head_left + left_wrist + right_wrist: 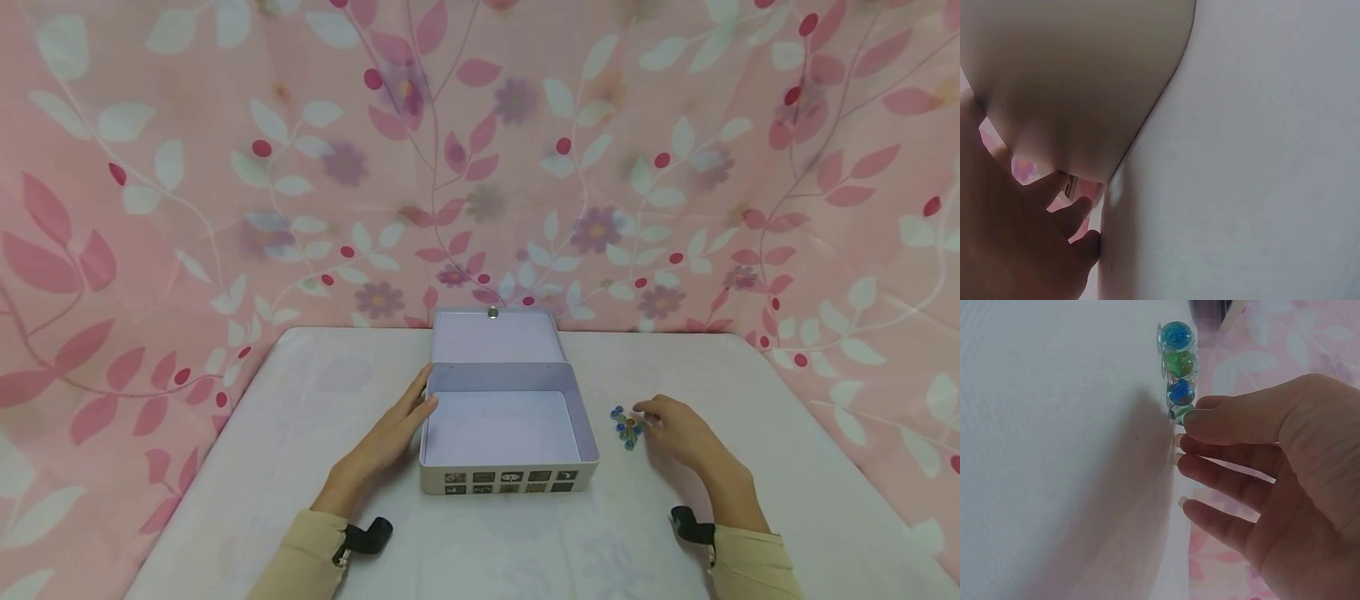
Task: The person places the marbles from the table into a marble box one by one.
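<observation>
A pale rectangular tin box (507, 478) stands on the table, its hinged lid (495, 335) tipped back and its inside bare. My left hand (386, 443) holds the box at its left side. The thumb lies over the rim, and the other fingers reach along the outside toward the back corner; the left wrist view shows the plain box wall (1085, 81) beside them. Right of the box lies a small cluster of glass marbles (626, 427), blue, green and amber. My right hand (684, 435) is at their right side, thumb tip against a clear greenish marble (1179, 413), other fingers extended.
A white cloth covers the table (330, 392). Behind it and along both sides hangs a pink floral curtain (480, 167). Black wrist-camera mounts (367, 536) sit at both sleeves.
</observation>
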`<state>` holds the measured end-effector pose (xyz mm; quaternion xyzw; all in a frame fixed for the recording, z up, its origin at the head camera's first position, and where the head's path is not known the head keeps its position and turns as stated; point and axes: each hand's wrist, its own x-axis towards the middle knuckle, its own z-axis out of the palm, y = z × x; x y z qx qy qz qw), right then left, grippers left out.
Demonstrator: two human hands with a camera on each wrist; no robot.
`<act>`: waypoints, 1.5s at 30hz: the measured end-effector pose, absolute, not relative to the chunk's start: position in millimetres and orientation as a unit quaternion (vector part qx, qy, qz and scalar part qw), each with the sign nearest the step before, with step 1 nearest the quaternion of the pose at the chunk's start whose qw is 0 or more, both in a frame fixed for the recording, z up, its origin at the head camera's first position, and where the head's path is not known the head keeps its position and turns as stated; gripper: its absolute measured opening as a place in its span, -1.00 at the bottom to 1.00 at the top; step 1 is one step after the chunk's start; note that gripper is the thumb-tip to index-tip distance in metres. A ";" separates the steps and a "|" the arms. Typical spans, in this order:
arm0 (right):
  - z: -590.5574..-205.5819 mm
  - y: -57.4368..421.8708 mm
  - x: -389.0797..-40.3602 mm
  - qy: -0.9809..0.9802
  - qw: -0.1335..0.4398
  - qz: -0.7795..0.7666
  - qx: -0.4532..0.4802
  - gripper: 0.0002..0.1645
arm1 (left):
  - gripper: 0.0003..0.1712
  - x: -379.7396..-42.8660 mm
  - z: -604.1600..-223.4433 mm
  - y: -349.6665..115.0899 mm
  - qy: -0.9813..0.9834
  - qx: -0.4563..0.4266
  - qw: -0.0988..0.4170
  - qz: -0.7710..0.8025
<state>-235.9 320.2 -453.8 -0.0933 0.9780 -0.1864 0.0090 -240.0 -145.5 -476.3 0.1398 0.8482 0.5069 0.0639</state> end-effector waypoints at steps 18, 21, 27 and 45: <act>-455.1 314.5 -237.9 0.980 0.005 -0.173 -0.096 -0.82 | -0.20 -239.5 -476.3 -144.2 0.846 0.140 0.066 0.511; -455.4 314.7 -237.7 0.980 0.001 -0.175 -0.094 -0.82 | -0.21 -239.7 -477.6 -143.6 0.847 0.138 0.066 0.510; -453.2 316.1 -239.0 0.981 -0.012 -0.169 -0.095 -0.81 | -0.20 -239.1 -478.2 -143.7 0.848 0.135 0.063 0.508; -432.4 301.8 -241.0 0.957 -0.147 -0.209 -0.140 -0.83 | -0.23 -239.0 -476.8 -143.6 0.843 0.137 0.064 0.517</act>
